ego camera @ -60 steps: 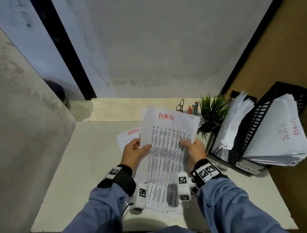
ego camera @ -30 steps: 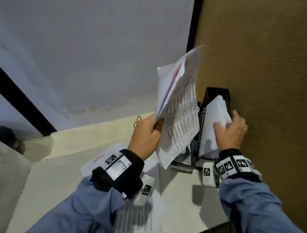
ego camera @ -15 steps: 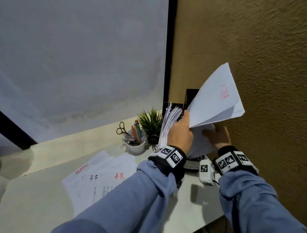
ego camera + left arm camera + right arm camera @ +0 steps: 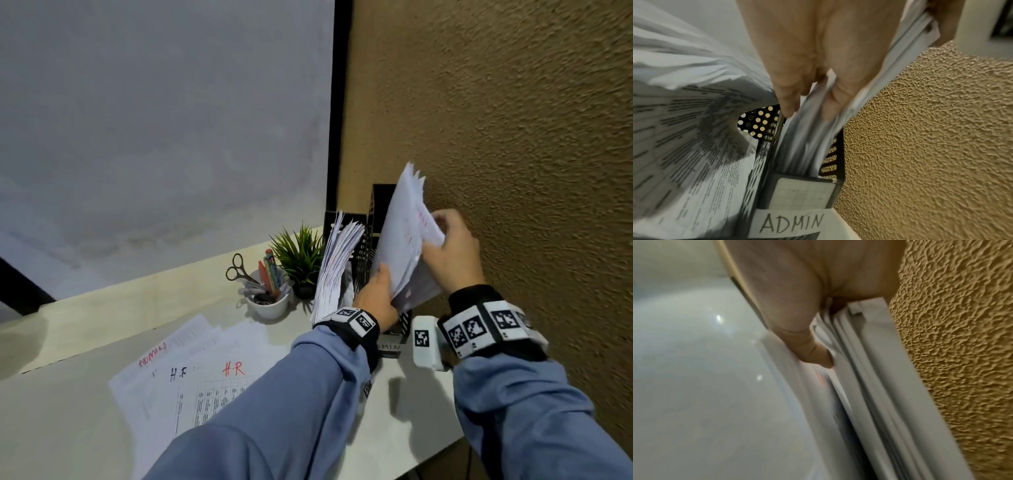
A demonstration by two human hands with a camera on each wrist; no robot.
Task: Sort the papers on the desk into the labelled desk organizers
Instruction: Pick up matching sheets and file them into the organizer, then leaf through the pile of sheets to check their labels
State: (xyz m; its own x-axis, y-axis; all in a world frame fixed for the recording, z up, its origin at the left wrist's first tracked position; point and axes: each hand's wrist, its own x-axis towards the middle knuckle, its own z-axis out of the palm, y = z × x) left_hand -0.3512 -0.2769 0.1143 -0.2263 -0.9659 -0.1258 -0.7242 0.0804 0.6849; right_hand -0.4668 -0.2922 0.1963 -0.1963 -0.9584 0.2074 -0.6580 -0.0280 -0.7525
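Against the textured tan wall point(image 4: 513, 120), the pale table point(image 4: 68, 411) carries two black mesh organizers. Half a second ago the left hand point(image 4: 375, 301) held the ADMIN sheets high; now they stand in the ADMIN organizer point(image 4: 764, 129) among its white paper stack point(image 4: 400, 246), so this batch looks nearly filed. Both hands pinch the stack, the right hand point(image 4: 452, 257) at its top edge. HR-marked loose papers point(image 4: 191, 380) still lie on the table.
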